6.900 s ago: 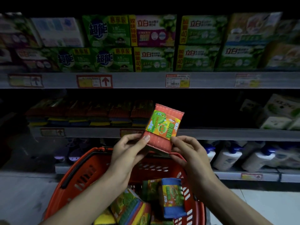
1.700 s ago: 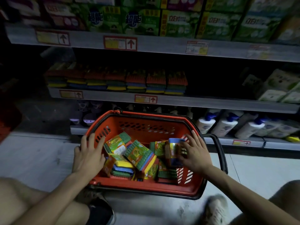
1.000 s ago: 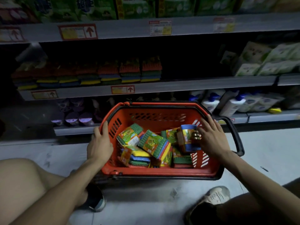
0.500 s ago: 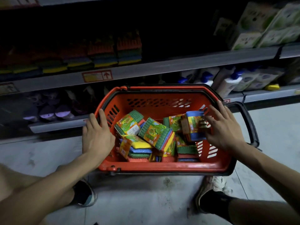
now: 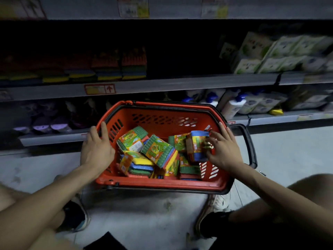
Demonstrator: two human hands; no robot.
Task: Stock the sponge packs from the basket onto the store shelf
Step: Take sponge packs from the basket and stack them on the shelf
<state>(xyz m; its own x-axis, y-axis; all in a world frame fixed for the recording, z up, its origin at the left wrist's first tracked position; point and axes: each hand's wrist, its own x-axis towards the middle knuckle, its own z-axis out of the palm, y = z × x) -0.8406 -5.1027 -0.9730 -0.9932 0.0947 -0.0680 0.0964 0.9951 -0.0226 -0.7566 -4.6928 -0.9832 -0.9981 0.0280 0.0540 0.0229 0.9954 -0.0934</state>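
The person crouches on the floor (image 5: pixel 288 150) before the red basket (image 5: pixel 162 114), which sits just in front of the shelving. The step in hand is the pick. The right hand (image 5: pixel 225 150) has its grip closed round one upright pack (image 5: pixel 197 145) at the basket's right side, fingertips on its far face and thumb beneath. The pack is not yet lifted clear of the heap. The left hand (image 5: pixel 96 147) lies over the left rim with a loose, fairly straight grip, holding nothing, and seems to be steadying the basket.

Next, I judge, the pack must come up and out. It then goes across to the shelf (image 5: pixel 180 83), into the gap to the right of the stacked packs (image 5: pixel 133 64), set flat to match the row.

By count there are one basket and two hands. Seven sponge packs (image 5: pixel 158 150) show in the heap, the gripped one included. The shelf row fades into the dark, so I would say five or six stacks, no firmer.
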